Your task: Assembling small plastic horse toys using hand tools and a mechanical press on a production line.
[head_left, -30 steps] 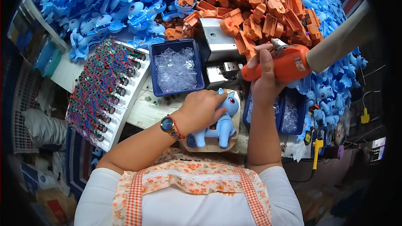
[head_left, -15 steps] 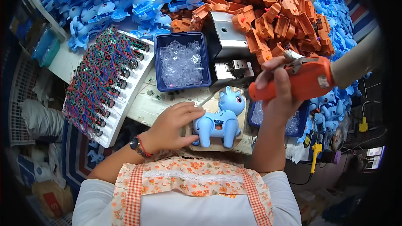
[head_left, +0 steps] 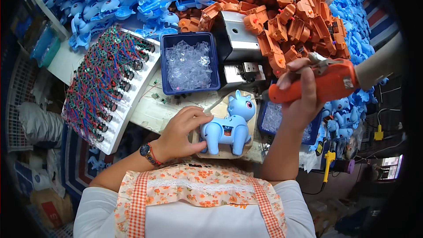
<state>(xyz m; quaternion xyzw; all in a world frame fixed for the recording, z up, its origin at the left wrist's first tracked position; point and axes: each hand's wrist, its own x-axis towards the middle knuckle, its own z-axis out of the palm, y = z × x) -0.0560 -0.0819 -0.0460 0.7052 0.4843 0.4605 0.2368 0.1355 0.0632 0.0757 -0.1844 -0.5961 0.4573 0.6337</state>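
A light blue toy pony (head_left: 240, 128) lies on its side on a pale tan holder (head_left: 251, 96), its head at the upper right. An opening in its belly shows darker parts inside. My left hand (head_left: 180, 130) grips the pony's left end, fingers above and thumb below. My right hand (head_left: 303, 92) is wrapped around an orange power screwdriver (head_left: 337, 80), raised to the right of the pony. The tool's tip points left, near the pony's head but apart from it.
A blue bin of clear plastic pieces (head_left: 166, 68) stands behind the pony; a second blue bin (head_left: 310, 140) lies under my right wrist. Wired circuit boards fill a white foam tray (head_left: 140, 89) at left. Orange housings (head_left: 277, 28) and blue shells (head_left: 150, 13) are heaped behind.
My right hand and the screwdriver have shifted slightly right. My left hand still holds the pony in the same place on the holder.
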